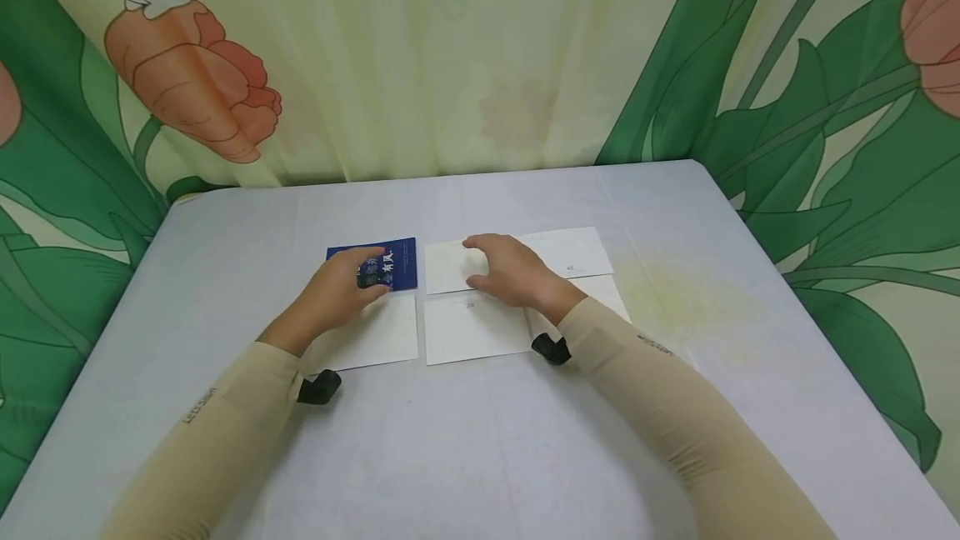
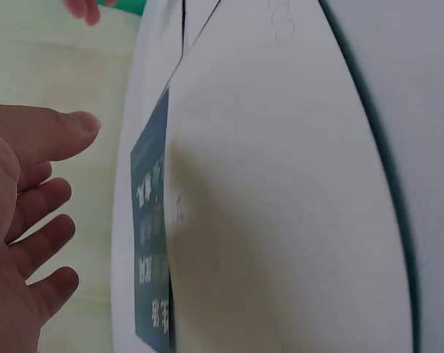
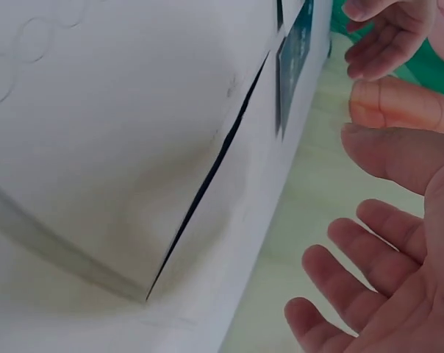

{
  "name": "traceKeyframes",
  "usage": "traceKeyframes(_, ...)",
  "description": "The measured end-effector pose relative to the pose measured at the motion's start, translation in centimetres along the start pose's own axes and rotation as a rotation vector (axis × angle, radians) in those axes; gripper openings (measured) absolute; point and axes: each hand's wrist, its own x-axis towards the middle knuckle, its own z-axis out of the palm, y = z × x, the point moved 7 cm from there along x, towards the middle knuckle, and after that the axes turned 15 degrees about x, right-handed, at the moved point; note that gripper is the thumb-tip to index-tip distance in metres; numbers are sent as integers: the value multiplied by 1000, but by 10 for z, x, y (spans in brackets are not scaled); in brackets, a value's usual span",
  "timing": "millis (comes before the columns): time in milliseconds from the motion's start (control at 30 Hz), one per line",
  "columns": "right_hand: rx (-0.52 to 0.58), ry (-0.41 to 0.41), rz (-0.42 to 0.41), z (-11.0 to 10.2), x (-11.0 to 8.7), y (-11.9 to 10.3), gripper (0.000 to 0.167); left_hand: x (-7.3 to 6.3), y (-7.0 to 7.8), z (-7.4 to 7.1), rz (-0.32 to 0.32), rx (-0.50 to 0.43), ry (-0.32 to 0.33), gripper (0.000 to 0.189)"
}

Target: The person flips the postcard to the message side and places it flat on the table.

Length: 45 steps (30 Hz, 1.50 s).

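Observation:
My left hand [image 1: 333, 290] hovers over a dark blue card [image 1: 405, 263] printed with white characters, partly covering it in the head view. Its fingers are relaxed, thumb apart, and hold nothing; the left wrist view shows the hand [image 2: 31, 191] raised beyond the blue card [image 2: 152, 220]. A white card [image 1: 382, 336] lies just in front of the blue one. Over the upper middle white card [image 1: 444, 267] hangs my right hand [image 1: 513, 271], fingers loosely bent. Nothing is between its fingers [image 3: 336, 272] in the right wrist view.
More white cards lie in two rows: one at lower middle [image 1: 468, 332], one at upper right [image 1: 570, 250], and one at lower right [image 1: 603, 294] partly under my right wrist. A white cloth covers the table [image 1: 465, 457]. Behind it hangs a patterned curtain [image 1: 420, 65].

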Motion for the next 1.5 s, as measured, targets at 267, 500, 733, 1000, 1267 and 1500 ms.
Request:
traceKeyframes(267,-34,-60,-11,15,18,-14,61,-18,-42,-9,-75,26,-57,68)
traceKeyframes(500,-61,-77,-15,30,38,-23,63,-15,-68,-1,-111,15,-97,71)
traceKeyframes(733,-119,-97,1,48,55,-31,65,-7,-79,7,-137,-12,-110,71)
traceKeyframes(1000,-240,-122,-6,61,71,-36,66,-3,-84,9,-137,4,-139,69)
traceKeyframes(1267,-274,-178,71,70,78,-34,62,1,-87,10,-137,25,-175,64)
traceKeyframes(1500,-258,-205,78,73,79,-35,59,-1,-87,8,-148,27,-185,67)
